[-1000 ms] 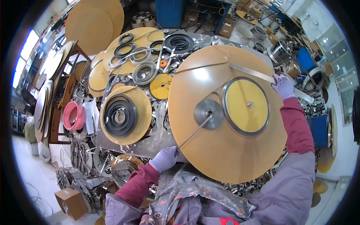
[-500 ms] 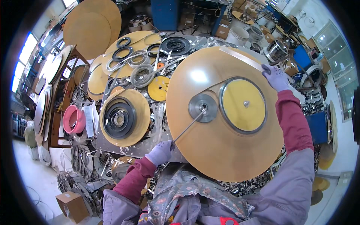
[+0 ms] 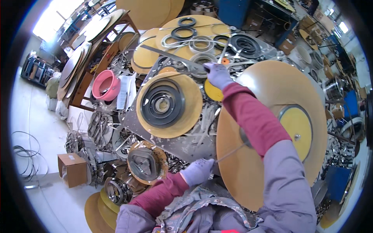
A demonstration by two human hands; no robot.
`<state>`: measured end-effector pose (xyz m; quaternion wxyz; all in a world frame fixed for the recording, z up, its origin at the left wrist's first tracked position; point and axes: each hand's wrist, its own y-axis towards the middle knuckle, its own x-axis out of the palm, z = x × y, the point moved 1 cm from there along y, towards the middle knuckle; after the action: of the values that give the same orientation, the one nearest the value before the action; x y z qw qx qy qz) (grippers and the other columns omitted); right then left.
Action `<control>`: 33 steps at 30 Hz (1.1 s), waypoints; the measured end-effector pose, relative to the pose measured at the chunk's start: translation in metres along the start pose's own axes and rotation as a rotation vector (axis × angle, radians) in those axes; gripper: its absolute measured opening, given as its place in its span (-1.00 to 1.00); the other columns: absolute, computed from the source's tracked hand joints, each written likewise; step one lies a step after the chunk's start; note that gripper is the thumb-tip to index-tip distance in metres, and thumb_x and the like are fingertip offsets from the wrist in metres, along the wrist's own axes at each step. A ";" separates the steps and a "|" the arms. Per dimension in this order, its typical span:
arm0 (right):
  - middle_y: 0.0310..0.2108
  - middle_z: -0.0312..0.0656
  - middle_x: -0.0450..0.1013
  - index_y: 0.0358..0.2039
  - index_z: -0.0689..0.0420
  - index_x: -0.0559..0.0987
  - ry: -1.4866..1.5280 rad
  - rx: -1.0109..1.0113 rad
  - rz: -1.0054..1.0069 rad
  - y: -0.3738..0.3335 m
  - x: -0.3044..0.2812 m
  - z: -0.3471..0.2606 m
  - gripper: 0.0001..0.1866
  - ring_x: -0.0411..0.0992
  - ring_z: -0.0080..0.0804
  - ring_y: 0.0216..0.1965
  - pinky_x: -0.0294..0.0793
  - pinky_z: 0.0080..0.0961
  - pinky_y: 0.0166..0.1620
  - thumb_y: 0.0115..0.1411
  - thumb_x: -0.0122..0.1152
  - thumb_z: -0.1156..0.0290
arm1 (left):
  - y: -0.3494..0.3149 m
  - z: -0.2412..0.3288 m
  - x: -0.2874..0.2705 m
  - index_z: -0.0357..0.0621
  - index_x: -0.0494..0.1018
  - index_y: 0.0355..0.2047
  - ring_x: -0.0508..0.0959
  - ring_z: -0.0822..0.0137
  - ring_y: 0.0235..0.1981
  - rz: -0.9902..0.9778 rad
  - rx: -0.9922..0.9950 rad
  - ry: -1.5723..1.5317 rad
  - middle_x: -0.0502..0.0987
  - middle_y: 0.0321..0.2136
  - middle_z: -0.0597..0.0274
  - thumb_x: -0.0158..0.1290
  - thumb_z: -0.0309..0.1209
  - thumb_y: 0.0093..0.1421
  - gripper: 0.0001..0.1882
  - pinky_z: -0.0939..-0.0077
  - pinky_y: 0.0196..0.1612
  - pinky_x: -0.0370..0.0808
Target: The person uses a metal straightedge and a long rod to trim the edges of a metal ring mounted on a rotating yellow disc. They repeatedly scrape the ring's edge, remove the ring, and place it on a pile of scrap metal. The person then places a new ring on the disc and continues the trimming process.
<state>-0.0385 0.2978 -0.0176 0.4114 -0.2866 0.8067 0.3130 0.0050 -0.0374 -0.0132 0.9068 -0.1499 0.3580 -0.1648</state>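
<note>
A large tan disc (image 3: pixel 237 178) lies in front of me, bearing a smaller yellow disc (image 3: pixel 289 122) with a grey rim. My left hand (image 3: pixel 198 171), in a pale glove, is closed round the end of a thin metal rod (image 3: pixel 232 152) that runs onto the large disc. The hub at its far end is mostly hidden behind my right forearm. My right hand (image 3: pixel 220 75), also gloved, reaches across to the left and grips a long flat metal strip (image 3: pixel 165 53). That strip passes above a smaller tan disc (image 3: pixel 192 120) stacked with dark rings (image 3: pixel 162 104).
Black and pale rings (image 3: pixel 202 44) lie on yellow discs at the table's back. A pink basin (image 3: pixel 105 85) and papers (image 3: pixel 124 91) are at left. Metal scrap (image 3: pixel 103 126) heaps beside the table. A cardboard box (image 3: pixel 72 169) sits on the floor.
My right hand has swung from the large disc's right edge to the left, carrying the flat strip over the table. The view has turned left. My left hand still grips the rod.
</note>
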 end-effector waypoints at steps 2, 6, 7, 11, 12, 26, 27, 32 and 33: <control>-0.17 -0.06 0.48 -0.18 0.02 0.56 0.046 -0.023 0.022 0.023 0.041 -0.007 -0.69 0.45 -0.17 -0.11 0.43 -0.30 -0.06 0.08 -0.06 0.42 | -0.010 0.003 0.004 -0.24 0.30 -0.34 0.50 -0.13 -0.45 -0.014 -0.001 0.004 0.47 -0.56 -0.13 -0.08 -0.43 0.09 -0.85 0.06 -0.37 0.41; -0.14 -0.06 0.47 -0.18 0.05 0.54 -0.016 0.057 -0.126 0.034 0.078 -0.002 -0.70 0.44 -0.18 -0.09 0.43 -0.28 -0.05 0.08 -0.06 0.42 | -0.028 0.002 0.010 -0.26 0.30 -0.29 0.51 -0.12 -0.42 -0.108 -0.025 -0.074 0.47 -0.52 -0.15 -0.08 -0.46 0.08 -0.82 0.08 -0.34 0.42; -0.15 -0.06 0.47 -0.19 0.06 0.54 -0.038 0.066 -0.154 0.029 0.066 -0.006 -0.71 0.44 -0.18 -0.09 0.43 -0.28 -0.05 0.08 -0.06 0.42 | -0.032 0.004 0.013 -0.26 0.30 -0.28 0.51 -0.12 -0.41 -0.106 -0.010 -0.089 0.47 -0.51 -0.15 -0.08 -0.47 0.07 -0.81 0.09 -0.33 0.42; -0.25 -0.05 0.50 -0.29 0.11 0.56 -0.087 0.044 -0.200 -0.021 0.001 0.011 -0.77 0.47 -0.17 -0.17 0.44 -0.27 -0.11 0.07 -0.01 0.40 | -0.040 0.011 0.013 -0.27 0.29 -0.26 0.51 -0.09 -0.36 -0.148 -0.056 -0.073 0.48 -0.48 -0.15 -0.06 -0.48 0.05 -0.78 0.11 -0.29 0.42; -0.27 -0.05 0.51 -0.31 0.11 0.57 -0.068 0.045 -0.210 -0.033 -0.025 0.021 -0.78 0.48 -0.16 -0.19 0.44 -0.27 -0.12 0.06 -0.01 0.40 | -0.038 0.009 0.015 -0.26 0.29 -0.29 0.51 -0.09 -0.40 -0.174 -0.063 -0.043 0.47 -0.52 -0.14 -0.05 -0.45 0.06 -0.79 0.11 -0.32 0.42; -0.22 -0.19 0.45 -0.11 -0.05 0.45 -1.235 0.476 -0.226 -0.281 -0.365 0.202 -0.67 0.46 -0.28 -0.19 0.45 -0.43 -0.16 0.07 0.11 0.29 | -0.009 -0.008 -0.012 -0.24 0.32 -0.36 0.49 -0.13 -0.47 -0.115 0.116 0.115 0.47 -0.58 -0.13 -0.08 -0.38 0.16 -0.84 0.05 -0.38 0.40; -0.23 -0.21 0.45 -0.12 -0.04 0.45 -1.305 0.496 -0.244 -0.292 -0.378 0.196 -0.67 0.45 -0.29 -0.17 0.44 -0.44 -0.16 0.06 0.12 0.26 | -0.009 -0.008 -0.012 -0.24 0.32 -0.36 0.49 -0.13 -0.47 -0.109 0.125 0.124 0.47 -0.57 -0.13 -0.08 -0.38 0.16 -0.84 0.05 -0.38 0.40; -0.20 -0.26 0.45 -0.16 -0.02 0.49 -1.360 0.736 -0.490 -0.368 -0.450 0.190 -0.63 0.43 -0.33 -0.12 0.42 -0.43 -0.13 0.03 0.17 0.14 | 0.001 -0.002 -0.012 -0.25 0.34 -0.36 0.50 -0.13 -0.46 -0.101 0.186 0.171 0.48 -0.55 -0.13 -0.09 -0.37 0.17 -0.83 0.05 -0.36 0.41; -0.21 -0.27 0.45 -0.16 -0.02 0.49 -1.355 0.708 -0.531 -0.390 -0.465 0.191 -0.63 0.43 -0.33 -0.13 0.42 -0.42 -0.13 0.02 0.18 0.13 | 0.001 -0.001 -0.011 -0.26 0.34 -0.37 0.49 -0.14 -0.45 -0.113 0.179 0.161 0.47 -0.55 -0.14 -0.09 -0.38 0.16 -0.83 0.05 -0.36 0.40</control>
<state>0.5659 0.2852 0.1801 0.9376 -0.0694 0.3386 0.0367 -0.0033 -0.0318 -0.0079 0.8740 -0.0746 0.4046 -0.2585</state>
